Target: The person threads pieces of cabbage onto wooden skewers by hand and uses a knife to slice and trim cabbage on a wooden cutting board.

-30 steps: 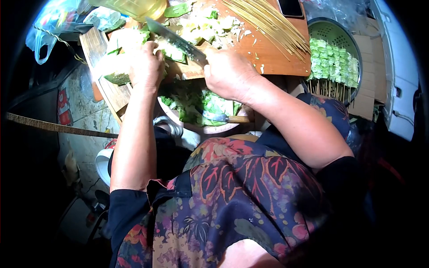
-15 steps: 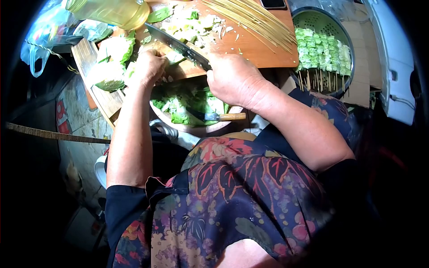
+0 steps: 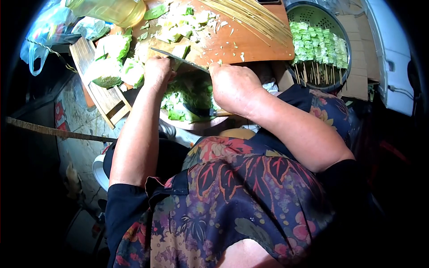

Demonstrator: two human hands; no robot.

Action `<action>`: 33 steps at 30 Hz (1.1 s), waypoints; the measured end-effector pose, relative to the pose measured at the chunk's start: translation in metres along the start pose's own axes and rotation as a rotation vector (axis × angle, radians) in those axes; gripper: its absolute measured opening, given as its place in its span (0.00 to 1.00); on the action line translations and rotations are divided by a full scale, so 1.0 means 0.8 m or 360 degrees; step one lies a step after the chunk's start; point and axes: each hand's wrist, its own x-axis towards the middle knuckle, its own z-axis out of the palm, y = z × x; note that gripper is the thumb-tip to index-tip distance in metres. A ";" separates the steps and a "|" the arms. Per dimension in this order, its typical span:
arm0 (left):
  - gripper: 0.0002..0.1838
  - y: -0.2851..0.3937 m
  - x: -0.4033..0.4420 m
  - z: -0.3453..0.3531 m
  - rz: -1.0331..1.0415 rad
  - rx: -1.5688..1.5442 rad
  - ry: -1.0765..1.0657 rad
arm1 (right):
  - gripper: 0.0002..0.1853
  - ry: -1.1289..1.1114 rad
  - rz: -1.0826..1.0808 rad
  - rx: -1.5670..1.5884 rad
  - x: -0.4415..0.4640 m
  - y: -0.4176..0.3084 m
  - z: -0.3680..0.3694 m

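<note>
My right hand (image 3: 236, 87) is closed round the handle of a kitchen knife (image 3: 178, 59), and the handle is hidden in my fist. The blade points up and left over the near edge of the wooden cutting board (image 3: 263, 47). Fingers curled, my left hand (image 3: 157, 71) is closed beside the blade, at the end of a green cabbage leaf piece (image 3: 180, 51); its fingertips are mostly hidden. Chopped cabbage (image 3: 181, 29) lies further back on the board. Larger cabbage chunks (image 3: 107, 73) sit left of my left hand.
Below the board, a bowl of leaves (image 3: 178, 105) holds a second knife (image 3: 201, 110). Bamboo skewers (image 3: 248, 18) lie on the board. At right, a colander (image 3: 342, 33) holds skewered cabbage (image 3: 318, 44). A jar (image 3: 111, 11) stands back left, near a plastic bag (image 3: 44, 33).
My left hand has shifted right and slightly down. The knife has turned to a flatter angle, and its tip is lower. The view has shifted slightly.
</note>
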 end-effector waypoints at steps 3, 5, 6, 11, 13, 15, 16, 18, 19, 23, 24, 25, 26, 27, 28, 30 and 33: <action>0.14 0.000 0.002 0.000 -0.0009 -0.0014 -0.0061 | 0.09 0.0005 0.0013 -0.0045 0.000 -0.001 -0.004; 0.14 0.003 0.000 0.001 -0.0007 -0.0023 -0.0081 | 0.09 -0.0015 0.0023 -0.0055 0.001 -0.001 -0.006; 0.14 0.004 0.000 0.001 -0.0008 -0.0022 -0.0081 | 0.09 -0.0038 0.0017 -0.0055 0.002 0.000 -0.007; 0.09 0.007 -0.003 0.004 -0.0021 -0.0275 -0.0084 | 0.09 -0.0064 -0.0009 -0.0026 0.008 0.002 -0.009; 0.09 0.005 0.001 0.003 -0.0043 -0.0299 -0.0115 | 0.09 -0.0168 -0.0015 -0.0061 0.014 0.002 -0.014; 0.10 0.003 0.006 0.001 -0.0067 -0.0326 -0.0144 | 0.09 -0.0184 -0.0018 -0.0060 0.018 0.002 -0.016; 0.10 0.002 0.008 -0.001 -0.0085 -0.0290 -0.0160 | 0.09 -0.0198 -0.0019 -0.0060 0.021 0.002 -0.017; 0.09 0.003 0.008 -0.001 -0.0099 -0.0254 -0.0177 | 0.09 -0.0218 0.0034 -0.0067 0.031 0.004 -0.006; 0.09 0.003 0.006 -0.002 -0.0083 -0.0285 -0.0162 | 0.09 -0.0237 0.0086 -0.0073 0.034 0.006 0.001; 0.07 -0.008 0.010 -0.002 0.0028 -0.0202 -0.0025 | 0.10 -0.0082 0.0044 -0.0001 0.032 0.017 0.021; 0.07 -0.008 0.005 -0.002 0.0028 -0.0202 -0.0022 | 0.10 -0.0104 0.0098 0.0018 0.033 0.018 0.021; 0.07 -0.008 -0.001 -0.001 0.0048 -0.0288 -0.0031 | 0.11 -0.0125 0.0153 0.0039 0.033 0.019 0.021; 0.06 -0.009 -0.006 0.000 0.0068 -0.0372 -0.0042 | 0.11 -0.0124 0.0152 0.0042 0.032 0.019 0.021; 0.06 -0.010 -0.005 0.000 0.0070 -0.0372 -0.0040 | 0.11 -0.0115 0.0160 0.0062 0.030 0.018 0.017; 0.06 -0.013 -0.002 -0.001 0.0076 -0.0367 -0.0069 | 0.11 -0.0110 0.0168 0.0081 0.029 0.016 0.013; 0.06 -0.014 -0.003 -0.001 0.0078 -0.0370 -0.0094 | 0.11 -0.0120 0.0129 0.0087 0.020 0.005 -0.001; 0.05 -0.009 -0.008 -0.003 0.0041 -0.0422 -0.0123 | 0.10 -0.0156 0.0067 0.0097 0.010 -0.003 -0.006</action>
